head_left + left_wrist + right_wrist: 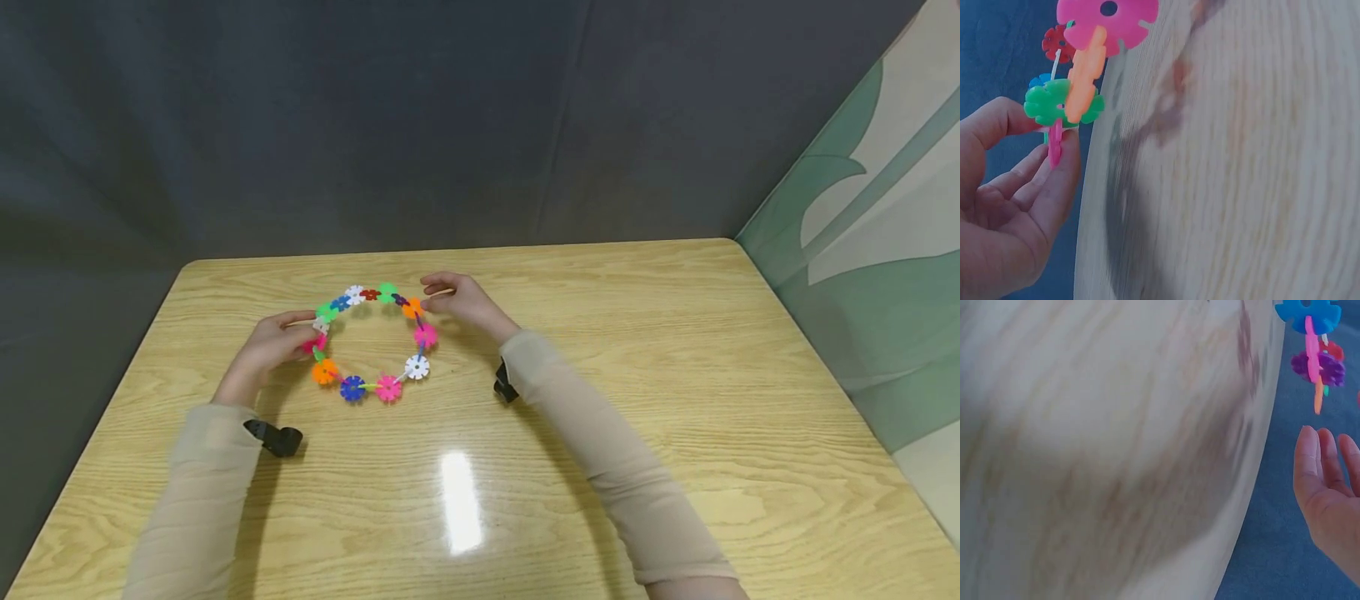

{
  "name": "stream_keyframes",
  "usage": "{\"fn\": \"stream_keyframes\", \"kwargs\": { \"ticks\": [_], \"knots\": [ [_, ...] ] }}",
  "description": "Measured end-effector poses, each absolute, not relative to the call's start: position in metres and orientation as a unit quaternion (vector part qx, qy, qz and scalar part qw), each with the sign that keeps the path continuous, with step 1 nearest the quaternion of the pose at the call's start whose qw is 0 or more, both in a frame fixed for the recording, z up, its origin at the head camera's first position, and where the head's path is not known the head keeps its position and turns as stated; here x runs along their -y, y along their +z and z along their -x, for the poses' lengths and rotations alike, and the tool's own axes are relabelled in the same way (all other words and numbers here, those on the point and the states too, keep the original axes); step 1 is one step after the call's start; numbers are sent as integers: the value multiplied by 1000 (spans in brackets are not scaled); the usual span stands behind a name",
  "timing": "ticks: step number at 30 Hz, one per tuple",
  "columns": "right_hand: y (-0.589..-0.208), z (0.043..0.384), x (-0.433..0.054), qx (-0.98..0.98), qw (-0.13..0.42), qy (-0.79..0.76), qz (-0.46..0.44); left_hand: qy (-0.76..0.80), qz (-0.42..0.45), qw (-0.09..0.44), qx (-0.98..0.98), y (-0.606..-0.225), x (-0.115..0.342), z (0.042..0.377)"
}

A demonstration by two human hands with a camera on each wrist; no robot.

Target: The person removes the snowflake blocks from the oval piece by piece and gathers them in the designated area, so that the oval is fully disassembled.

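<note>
A closed ring of colourful plastic snowflake discs [388,388], slotted together edge to edge, is over the left part of the table in the head view. My left hand [272,343] pinches its left side between thumb and fingers, near a pink disc and a white one. In the left wrist view, a green disc [1047,103] and an orange disc [1085,78] rise just above those fingertips. At the ring's upper right, my right hand [468,302] is beside an orange disc [412,308]. The right wrist view shows its fingers [1305,456] extended, a small gap from the discs.
The wood-grain table [600,417] ends at a dark curtain [375,125] behind. A green-and-white patterned cloth [885,250] hangs at the right. Black wrist cameras [281,442] are strapped under both sleeves.
</note>
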State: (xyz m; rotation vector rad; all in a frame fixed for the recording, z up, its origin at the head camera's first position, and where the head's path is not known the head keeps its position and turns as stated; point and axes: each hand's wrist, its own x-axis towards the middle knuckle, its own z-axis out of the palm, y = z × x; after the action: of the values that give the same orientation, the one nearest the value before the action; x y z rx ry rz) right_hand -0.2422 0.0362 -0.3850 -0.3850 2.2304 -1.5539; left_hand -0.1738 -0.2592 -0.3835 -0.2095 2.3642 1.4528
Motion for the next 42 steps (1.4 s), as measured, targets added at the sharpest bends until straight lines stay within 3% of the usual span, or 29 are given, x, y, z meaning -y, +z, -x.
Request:
{"fn": "stream_keyframes", "kwargs": {
  "ticks": [9,18,31,42],
  "knots": [
    [-389,236,-30,-796,222,-549,126,524,40,190,-829,-384,241,175],
    [-394,236,-34,-822,207,-510,148,532,22,201,-822,-385,223,176],
    [-379,233,-61,-814,219,-516,151,538,-4,223,-813,-378,206,180],
    [-364,229,-86,-805,242,-517,164,560,-49,189,-805,-371,172,187]
  ]
}}
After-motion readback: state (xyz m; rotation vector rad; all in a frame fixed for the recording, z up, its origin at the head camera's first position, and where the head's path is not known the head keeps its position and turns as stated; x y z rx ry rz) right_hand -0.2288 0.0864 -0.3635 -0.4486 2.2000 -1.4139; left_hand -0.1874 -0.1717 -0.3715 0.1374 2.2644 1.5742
